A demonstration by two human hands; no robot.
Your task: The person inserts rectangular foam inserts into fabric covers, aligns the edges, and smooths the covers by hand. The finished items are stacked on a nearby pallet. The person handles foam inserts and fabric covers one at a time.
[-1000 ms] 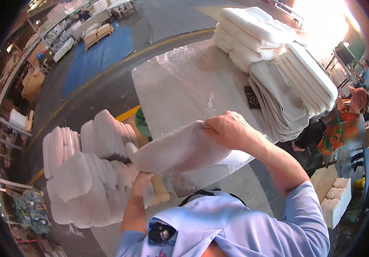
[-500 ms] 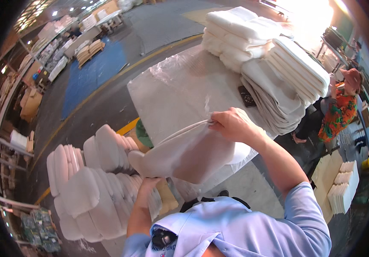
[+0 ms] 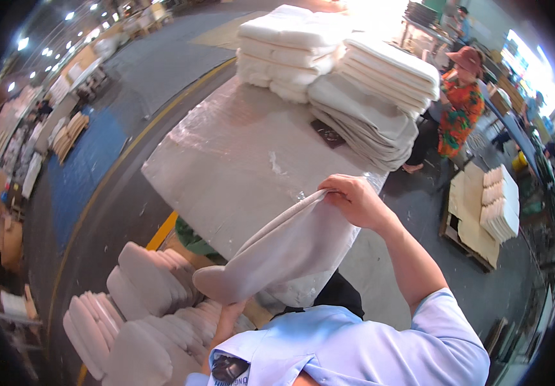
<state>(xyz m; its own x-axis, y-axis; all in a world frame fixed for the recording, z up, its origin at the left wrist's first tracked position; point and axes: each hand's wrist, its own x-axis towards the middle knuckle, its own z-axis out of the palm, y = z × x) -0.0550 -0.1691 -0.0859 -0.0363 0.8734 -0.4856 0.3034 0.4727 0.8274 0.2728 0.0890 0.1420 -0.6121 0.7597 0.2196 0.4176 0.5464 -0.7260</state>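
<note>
I hold a pale grey, fabric-covered cushion pad (image 3: 277, 248) at a slant over the near edge of a plastic-wrapped table (image 3: 226, 161). My right hand (image 3: 357, 201) pinches the fabric edge at its upper right end. Below the pad's rounded left end, my left hand (image 3: 229, 316) supports it from beneath, with the fingers mostly hidden. Beyond my right hand, folded grey fabric covers (image 3: 367, 116) lie stacked on the table. A small dark flat object (image 3: 328, 134) rests against that stack.
Several pale cushions (image 3: 142, 347) are piled at my lower left. Thick white padding (image 3: 290, 48) and folded white sheets (image 3: 390, 67) stand at the table's far side. A person in a red hat (image 3: 461, 109) is to the right, beyond a pallet (image 3: 467, 212) bearing white pieces.
The view has shifted, so the table's stacks appear further left. The cushion pad has turned, showing more of its edge, while both hands keep hold of it.
</note>
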